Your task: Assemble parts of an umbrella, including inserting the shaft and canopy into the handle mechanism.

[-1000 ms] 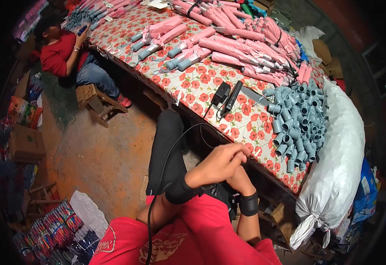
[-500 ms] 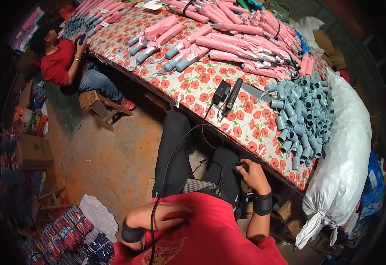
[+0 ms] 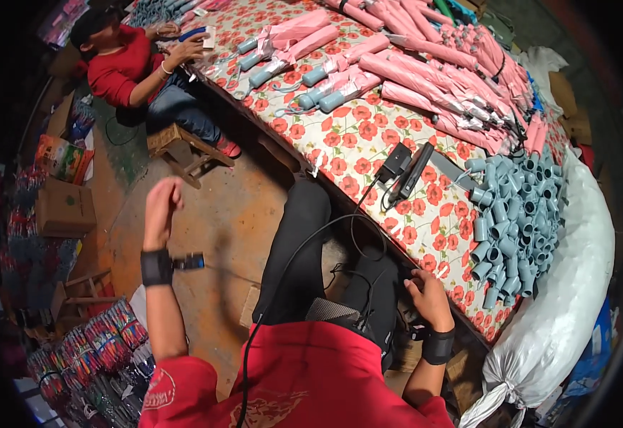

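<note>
My left hand (image 3: 161,212) is raised over the floor, left of my knees, with a black band around its wrist. Its fingers are curled in, slightly blurred, and nothing shows in them. My right hand (image 3: 429,298) hangs by the table's near edge beside my right thigh, fingers loosely bent and apart, holding nothing. Across from it on the flowered tablecloth (image 3: 354,153) lie a black box-shaped adapter (image 3: 395,162) and a slim black device (image 3: 416,170). Grey plastic handle caps (image 3: 515,221) are heaped to the right. Pink folded umbrellas (image 3: 426,78) lie farther back.
A long white sack (image 3: 575,264) stands at the table's right end. Another person in red (image 3: 129,71) sits on a wooden stool (image 3: 183,150) at far left. A black cable (image 3: 304,250) crosses my lap. Cardboard boxes (image 3: 65,207) and bundled packs (image 3: 101,349) line the left side.
My left arm has swung out from across my body to the left, its hand now raised. My right hand stays near the table edge. The seated person's hands now hold something pale. The view has shifted.
</note>
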Available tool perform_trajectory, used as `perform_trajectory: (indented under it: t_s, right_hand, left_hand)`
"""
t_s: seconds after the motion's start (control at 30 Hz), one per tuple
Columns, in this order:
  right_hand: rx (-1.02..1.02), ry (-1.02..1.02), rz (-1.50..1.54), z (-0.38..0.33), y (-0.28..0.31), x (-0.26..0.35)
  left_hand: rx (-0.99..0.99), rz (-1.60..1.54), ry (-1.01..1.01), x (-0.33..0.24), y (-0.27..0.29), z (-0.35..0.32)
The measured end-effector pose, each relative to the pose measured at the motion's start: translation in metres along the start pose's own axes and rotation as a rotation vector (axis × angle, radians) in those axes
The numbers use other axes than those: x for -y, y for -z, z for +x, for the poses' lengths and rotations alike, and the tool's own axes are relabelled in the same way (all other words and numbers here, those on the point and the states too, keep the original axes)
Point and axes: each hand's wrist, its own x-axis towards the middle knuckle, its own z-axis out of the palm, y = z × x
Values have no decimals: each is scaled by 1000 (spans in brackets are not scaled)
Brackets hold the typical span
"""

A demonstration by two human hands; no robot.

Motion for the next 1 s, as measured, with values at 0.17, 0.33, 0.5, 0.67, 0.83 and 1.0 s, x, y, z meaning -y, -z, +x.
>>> perform_trajectory:
  t_s: [0.17, 0.33, 0.5, 0.67, 0.83, 1.0]
  right_hand:
    - [-21, 12, -20, 4, 5, 6]
    - [17, -48, -61, 5, 1, 4]
    - [83, -103, -70, 20, -5, -1]
    - [130, -115, -67, 28, -11, 0]
    - [137, -121, -82, 36, -11, 6]
    - [130, -92, -86, 34, -8, 14]
  left_hand:
    - [248, 380, -306, -13, -71, 160]
    - [141, 707, -620, 13, -146, 284]
    - [-240, 977, -1268, 31, -178, 354]
    - [-178, 1147, -1019, 17, -183, 383]
    - [147, 1286, -615, -8, -174, 401]
    - [257, 1091, -573, -48, -185, 387]
